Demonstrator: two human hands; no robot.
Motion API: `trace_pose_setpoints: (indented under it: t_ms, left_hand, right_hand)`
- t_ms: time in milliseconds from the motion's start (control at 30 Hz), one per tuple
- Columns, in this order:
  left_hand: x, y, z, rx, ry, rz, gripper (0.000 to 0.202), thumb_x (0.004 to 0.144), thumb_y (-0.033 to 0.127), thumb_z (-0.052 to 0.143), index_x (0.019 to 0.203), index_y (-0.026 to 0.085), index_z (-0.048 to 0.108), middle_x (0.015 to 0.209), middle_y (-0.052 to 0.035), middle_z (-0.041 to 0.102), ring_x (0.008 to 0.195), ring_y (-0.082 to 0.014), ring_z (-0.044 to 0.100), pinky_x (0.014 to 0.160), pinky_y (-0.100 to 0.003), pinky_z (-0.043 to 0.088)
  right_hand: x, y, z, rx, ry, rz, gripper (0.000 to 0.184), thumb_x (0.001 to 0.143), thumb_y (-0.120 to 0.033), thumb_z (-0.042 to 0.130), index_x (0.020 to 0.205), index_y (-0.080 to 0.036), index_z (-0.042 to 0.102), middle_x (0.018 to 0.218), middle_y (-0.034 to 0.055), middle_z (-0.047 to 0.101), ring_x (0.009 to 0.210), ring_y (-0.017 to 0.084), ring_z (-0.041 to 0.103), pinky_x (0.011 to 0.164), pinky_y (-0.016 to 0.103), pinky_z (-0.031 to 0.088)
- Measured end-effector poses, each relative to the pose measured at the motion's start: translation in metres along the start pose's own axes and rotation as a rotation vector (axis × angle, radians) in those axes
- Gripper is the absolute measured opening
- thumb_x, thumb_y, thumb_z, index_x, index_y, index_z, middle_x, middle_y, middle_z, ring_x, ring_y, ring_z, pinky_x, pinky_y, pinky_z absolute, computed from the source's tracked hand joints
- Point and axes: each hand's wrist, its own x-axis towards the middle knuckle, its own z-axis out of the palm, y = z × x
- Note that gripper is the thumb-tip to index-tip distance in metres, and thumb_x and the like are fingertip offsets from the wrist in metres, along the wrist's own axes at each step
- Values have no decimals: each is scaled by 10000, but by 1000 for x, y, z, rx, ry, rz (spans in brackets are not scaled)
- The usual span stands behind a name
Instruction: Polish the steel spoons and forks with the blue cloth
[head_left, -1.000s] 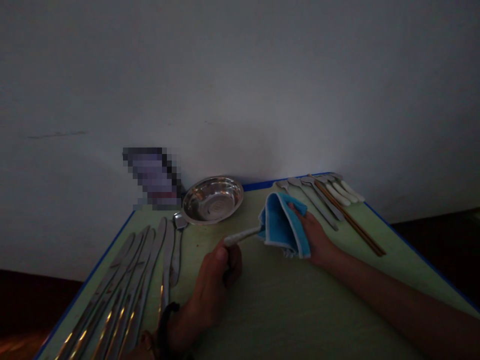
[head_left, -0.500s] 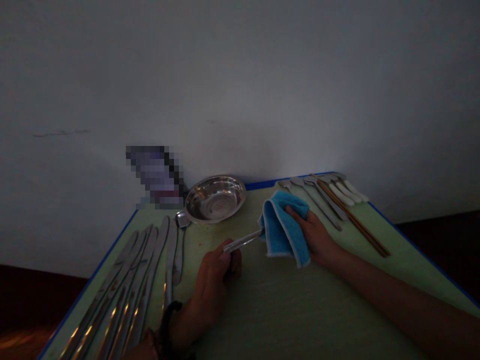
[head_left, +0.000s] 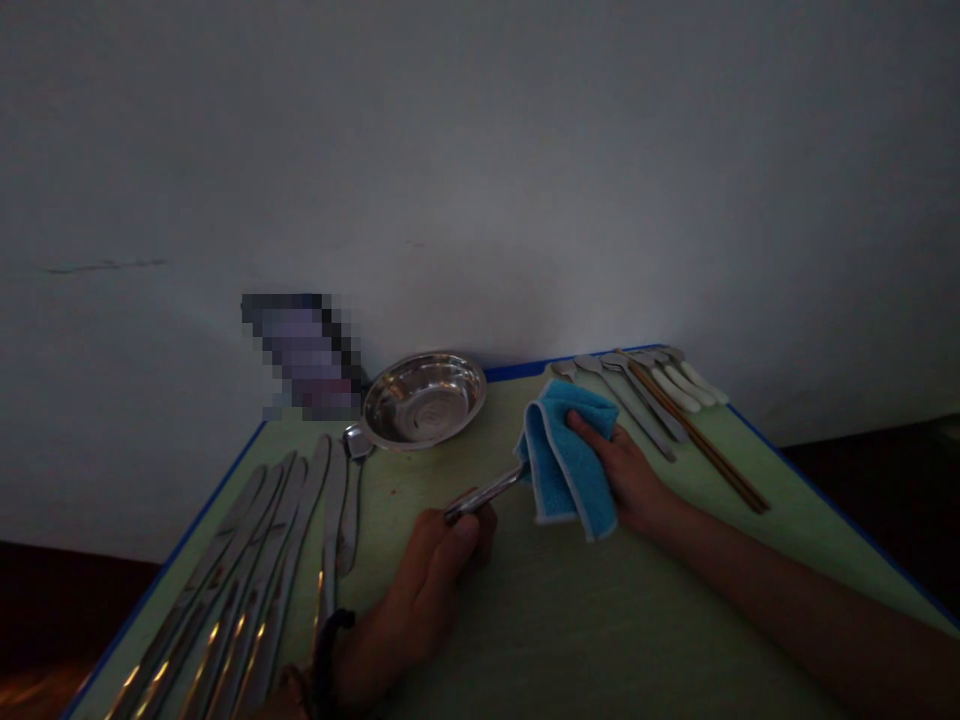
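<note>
My left hand [head_left: 448, 555] is closed round the end of a shiny metal utensil handle [head_left: 487, 493], held above the table. The utensil's other end disappears inside a blue cloth [head_left: 566, 460] with pale edging, so its kind is hidden. My right hand [head_left: 626, 470] grips that cloth from the right side, thumb on top, with the cloth folded about the utensil. Behind my left hand stands a round stainless steel bowl [head_left: 425, 405].
Several table knives [head_left: 247, 580] lie side by side on the left, with a spoon [head_left: 349, 515] beside them. Metal spoons [head_left: 637, 410], wooden chopsticks [head_left: 701, 440] and white-handled cutlery [head_left: 679, 385] lie at the back right. A blurred-out upright object [head_left: 304, 355] leans near the wall [head_left: 480, 180].
My left hand has turned slightly and shifted a little down, tilting the handle. The cloth stays in my right hand. The whole view has drifted slightly.
</note>
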Motion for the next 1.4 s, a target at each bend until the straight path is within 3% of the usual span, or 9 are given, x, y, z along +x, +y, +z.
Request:
trace_pose_setpoints:
  t_ms: [67,167,333,500,667,867,1033,1200,1400]
  left_hand:
    - [2,2,0,-51,-15,-1,467,858,489,185,560,200,398,466,46,307,431,-113,306,430,-247,252]
    - [5,8,-1,89,-9,-12,425,890,414,210,563,199,376,489,46,340,456,-111,355,463,-237,291]
    - [5,17,1,482,-308,148,318,908,310,292,665,186,455,585,32,470,555,-119,489,583,-245,346]
    - [6,17,5,584,-359,192,303,919,296,291,720,188,492,598,29,509,552,-117,514,584,-242,356]
    - [5,15,5,480,-280,134,292,902,322,330,725,190,522,618,24,538,573,-125,529,600,-243,374]
    - [7,17,2,127,188,-123,381,855,383,334,520,206,379,478,48,386,450,-113,410,446,-221,334]
    - [14,30,-4,56,394,-258,419,851,400,274,469,227,270,388,62,286,368,-100,295,391,-223,296]
    - [17,31,-6,70,404,-300,440,833,425,304,442,223,293,384,50,320,375,-104,319,384,-229,279]
    - [16,19,-4,127,342,-173,430,852,424,300,480,215,351,427,50,354,418,-114,369,437,-233,315]
  right_hand:
    - [1,1,-1,5,-16,1,306,673,-421,656,886,-207,600,753,-5,681,702,180,651,706,351,513]
    - [0,1,-1,-3,-42,-11,306,670,-423,656,875,-202,605,752,-5,679,696,175,649,709,347,510]
    - [-1,0,1,-13,-46,-6,319,681,-470,627,848,-199,611,775,12,684,714,180,647,701,332,503]
    - [1,3,0,-15,-6,4,338,685,-490,612,871,-207,613,782,15,686,735,189,642,691,324,496]
    - [7,7,-4,-4,-47,-21,289,701,-431,619,895,-215,608,808,3,683,746,175,638,725,328,486]
    - [7,3,-9,-33,-174,49,278,640,-246,656,906,-192,599,765,-6,675,687,156,631,713,319,483]
    - [2,-4,-17,-247,-493,141,296,620,-166,649,913,-174,607,730,-26,660,643,108,604,656,252,478]
    - [1,-11,-18,-462,-739,174,278,670,-223,643,944,-191,610,826,-19,665,716,113,610,709,261,473]
    - [-2,-17,-10,-779,-785,-10,241,733,-366,589,871,-171,624,775,-3,650,654,113,574,628,242,453]
